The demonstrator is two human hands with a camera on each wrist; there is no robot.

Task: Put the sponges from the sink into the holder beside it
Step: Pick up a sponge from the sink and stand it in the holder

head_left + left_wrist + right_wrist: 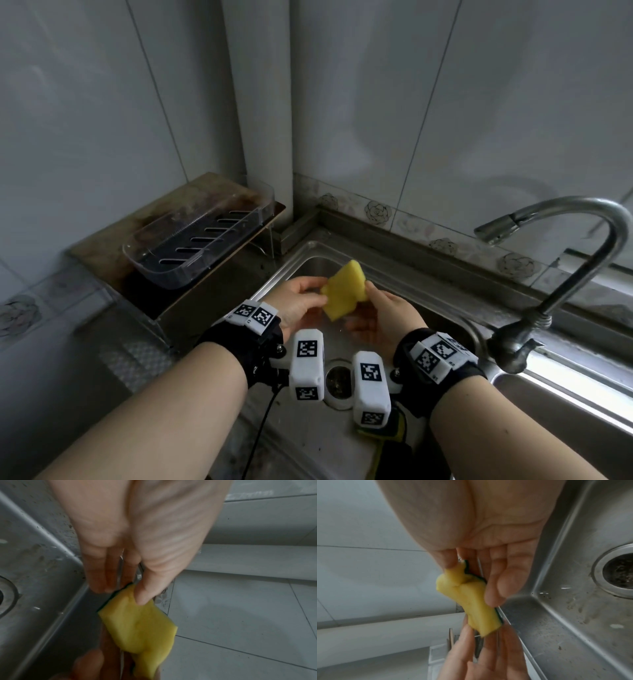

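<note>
Both hands are holding one yellow sponge (343,294) above the sink (428,274): the left hand (297,301) is pinching its left corner, the right hand (390,317) pinching its right edge; the clear holder (191,240) is sitting on the counter's left end.

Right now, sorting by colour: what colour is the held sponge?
Yellow sponge, thin dark-green backing; left wrist view.

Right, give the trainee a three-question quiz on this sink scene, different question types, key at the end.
1. True or false: the yellow sponge already lies in the clear holder.
2. Which hands hold the sponge? A) left hand only B) right hand only C) both
3. Fill in: the holder stands to the ___ of the sink.

Key: 1 false; 2 C; 3 left.
</note>
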